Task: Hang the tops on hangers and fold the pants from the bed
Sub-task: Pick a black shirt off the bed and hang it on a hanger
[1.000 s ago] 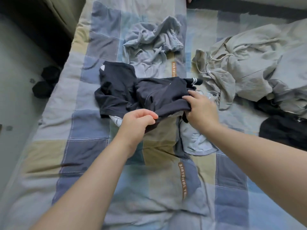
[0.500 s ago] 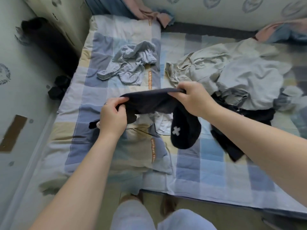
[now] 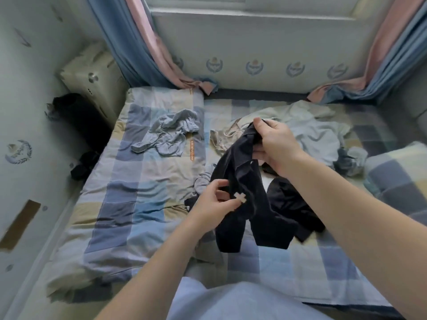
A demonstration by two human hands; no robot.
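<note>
**A:** What's on the left of the bed (image 3: 120,204)?

**B:** A crumpled grey-blue garment (image 3: 166,135). It lies on the checked cover at about ten o'clock from the hands, well apart from them.

**A:** And the left hand?

**B:** The left hand (image 3: 215,200) is near the middle with its fingers curled. It pinches the dark garment (image 3: 243,174) low down, just beside a small white cross mark (image 3: 240,199) on the cloth.

**A:** Where is that garment?

**B:** It is lifted above the bed between the two hands, running from the left hand up toward one o'clock. Two dark ends hang from it toward the cover at about five o'clock. I cannot tell whether they touch it.

**A:** The right hand?

**B:** The right hand (image 3: 277,144) is closed around the garment's upper end, with the thumb on top.

**A:** Further right?

**B:** A black garment (image 3: 293,204) lies on the cover at three o'clock from the left hand. A pale heap of tops (image 3: 316,132) lies beyond the right hand, and a checked pillow (image 3: 397,181) is at the right edge.
</note>
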